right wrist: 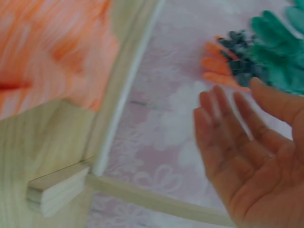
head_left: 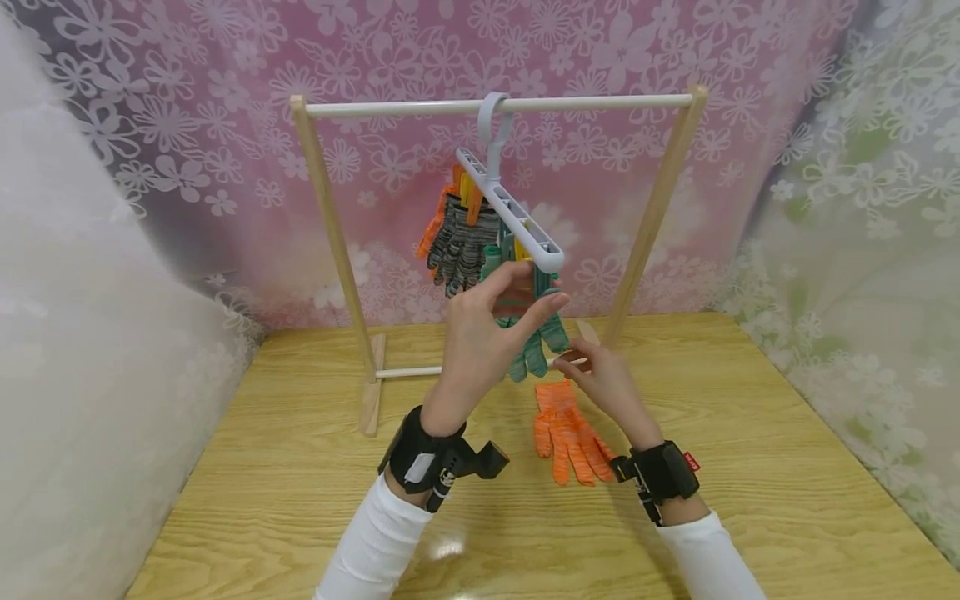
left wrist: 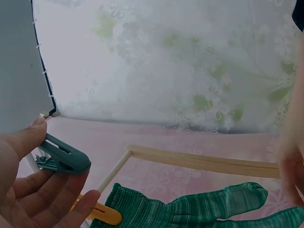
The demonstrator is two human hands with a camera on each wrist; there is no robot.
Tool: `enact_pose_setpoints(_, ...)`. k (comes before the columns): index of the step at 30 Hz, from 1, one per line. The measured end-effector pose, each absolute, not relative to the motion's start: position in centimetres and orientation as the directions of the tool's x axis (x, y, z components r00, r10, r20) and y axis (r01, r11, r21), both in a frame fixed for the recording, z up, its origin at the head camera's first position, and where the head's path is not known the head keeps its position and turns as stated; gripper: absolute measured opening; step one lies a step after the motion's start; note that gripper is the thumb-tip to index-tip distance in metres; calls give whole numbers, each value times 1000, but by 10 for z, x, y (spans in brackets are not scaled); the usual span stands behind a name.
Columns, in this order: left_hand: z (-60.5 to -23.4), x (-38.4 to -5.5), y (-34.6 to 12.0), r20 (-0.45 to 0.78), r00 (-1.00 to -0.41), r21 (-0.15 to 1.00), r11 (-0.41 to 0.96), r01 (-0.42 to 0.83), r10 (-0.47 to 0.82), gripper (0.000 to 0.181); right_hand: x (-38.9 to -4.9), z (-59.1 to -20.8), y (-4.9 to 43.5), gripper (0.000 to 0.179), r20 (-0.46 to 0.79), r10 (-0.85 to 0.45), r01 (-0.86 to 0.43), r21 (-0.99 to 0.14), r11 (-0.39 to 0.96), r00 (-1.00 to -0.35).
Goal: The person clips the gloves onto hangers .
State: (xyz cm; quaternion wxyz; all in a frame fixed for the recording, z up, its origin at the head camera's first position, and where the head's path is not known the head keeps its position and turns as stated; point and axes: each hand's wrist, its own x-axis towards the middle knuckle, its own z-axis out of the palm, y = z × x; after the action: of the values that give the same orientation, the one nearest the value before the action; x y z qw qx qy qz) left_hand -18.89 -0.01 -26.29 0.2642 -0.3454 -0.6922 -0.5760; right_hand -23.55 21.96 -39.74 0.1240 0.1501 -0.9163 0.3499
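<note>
Between thumb and fingers my left hand [head_left: 480, 333] pinches a dark green clothespin [left wrist: 69, 159] at the near end of a pale grey clip hanger [head_left: 516, 218]. Just beside it, a yellow clothespin [left wrist: 108, 214] grips the cuff of a green knit glove [left wrist: 185, 206], whose fingers dangle down. My right hand [head_left: 606, 385] is lower and to the right, fingers loosely extended, holding nothing. Below it an orange knit glove [head_left: 566, 437] lies flat on the wooden table, fingers toward me. In the right wrist view this glove is large and blurred.
The hanger hooks over the white top rod [head_left: 397, 108] of a wooden rack. Farther back along it hang a grey-black glove [head_left: 461, 237] and an orange glove [head_left: 435, 229], with orange clothespins [head_left: 474, 207]. Patterned cloth [head_left: 360, 50] surrounds the table [head_left: 247, 500].
</note>
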Motion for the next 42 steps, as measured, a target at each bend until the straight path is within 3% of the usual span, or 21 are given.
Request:
enact_pose_setpoints(8, -266, -190, 0, 775, -606, 599, 98, 795, 178, 31, -258, -420, 222, 38, 97, -156, -183, -519, 835, -983)
enact_pose_setpoints(16, -267, -191, -2, 777, -604, 591, 124, 797, 177, 32, -268, -434, 222, 57, -86, -103, -57, -427, 903, -991)
enact_pose_setpoints(36, -269, -191, -5, 769, -608, 591, 144, 794, 195, 33, -281, -450, 220, 18, -106, -95, -27, -512, 858, -990)
enact_pose_setpoints(42, -271, -191, -4, 771, -607, 587, 153, 795, 193, 33, -277, -450, 218, 15, -83, -109, -50, -524, 850, -991)
